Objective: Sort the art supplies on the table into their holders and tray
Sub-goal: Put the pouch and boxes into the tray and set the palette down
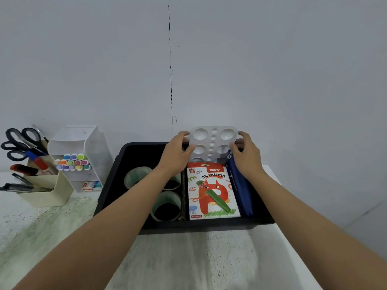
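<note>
Speckled worktop lies beneath two bare forearms that reach to a black tray. The left hand and right hand each curl their fingers round a side edge of the paint palette at the tray's far end, with its face turned toward the camera. It is white plastic, with large round wells down both sides and small ones down the middle. Its lower edge is hidden behind an oil pastels box, which lies beside a blue zip pouch.
</note>
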A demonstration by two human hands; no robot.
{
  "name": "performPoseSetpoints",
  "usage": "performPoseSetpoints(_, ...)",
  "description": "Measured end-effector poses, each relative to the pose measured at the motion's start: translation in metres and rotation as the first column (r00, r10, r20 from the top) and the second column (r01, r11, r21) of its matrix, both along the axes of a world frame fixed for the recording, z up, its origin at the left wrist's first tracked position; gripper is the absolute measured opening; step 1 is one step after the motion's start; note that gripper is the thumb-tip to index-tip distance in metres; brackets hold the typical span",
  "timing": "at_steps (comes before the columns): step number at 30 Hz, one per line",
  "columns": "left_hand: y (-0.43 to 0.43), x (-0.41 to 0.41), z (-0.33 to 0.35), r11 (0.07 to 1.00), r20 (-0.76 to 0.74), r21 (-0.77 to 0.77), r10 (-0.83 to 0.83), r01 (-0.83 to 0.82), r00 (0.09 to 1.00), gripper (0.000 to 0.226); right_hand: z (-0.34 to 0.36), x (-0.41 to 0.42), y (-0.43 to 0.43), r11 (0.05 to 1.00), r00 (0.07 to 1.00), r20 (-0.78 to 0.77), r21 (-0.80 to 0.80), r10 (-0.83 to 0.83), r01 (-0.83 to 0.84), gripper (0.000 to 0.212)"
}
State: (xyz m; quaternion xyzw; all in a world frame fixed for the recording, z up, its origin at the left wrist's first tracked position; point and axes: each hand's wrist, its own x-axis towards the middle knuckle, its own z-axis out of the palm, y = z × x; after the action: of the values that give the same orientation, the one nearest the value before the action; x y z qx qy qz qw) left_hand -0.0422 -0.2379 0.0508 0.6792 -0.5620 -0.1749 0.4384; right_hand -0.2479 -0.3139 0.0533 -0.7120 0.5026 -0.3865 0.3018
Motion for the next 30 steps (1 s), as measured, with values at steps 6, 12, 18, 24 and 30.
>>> performPoseSetpoints(6, -0.029, 0.016, -0.013, 0.988, 0.080, -0.090, 0.130, -0.123, 0.988, 0.010, 0.000, 0.007, -0.018, 0.998, 0.999, 0.032, -0.052, 0.035, -0.033, 0.025)
performPoseSetpoints(12, -0.038, 0.025, -0.020, 0.985, 0.092, -0.098, 0.151, -0.142, 0.984, 0.021, 0.001, 0.010, -0.031, 0.990, 0.998, -0.033, -0.130, 0.047, -0.051, 0.006)
performPoseSetpoints(18, -0.035, 0.030, -0.022, 0.981, 0.045, -0.108, 0.164, -0.158, 0.985, 0.021, 0.003, 0.013, -0.035, 0.982, 0.995, -0.063, -0.169, 0.078, -0.088, 0.005)
performPoseSetpoints(24, -0.031, 0.019, -0.011, 0.994, 0.077, -0.081, 0.084, -0.078, 0.993, 0.020, -0.001, 0.002, -0.041, 0.990, 0.998, -0.043, -0.125, 0.056, -0.061, 0.008)
performPoseSetpoints(30, -0.031, 0.020, -0.011, 0.987, 0.026, -0.091, 0.134, -0.132, 0.991, 0.015, -0.007, -0.002, -0.032, 0.988, 0.995, 0.041, -0.129, 0.092, -0.087, 0.008)
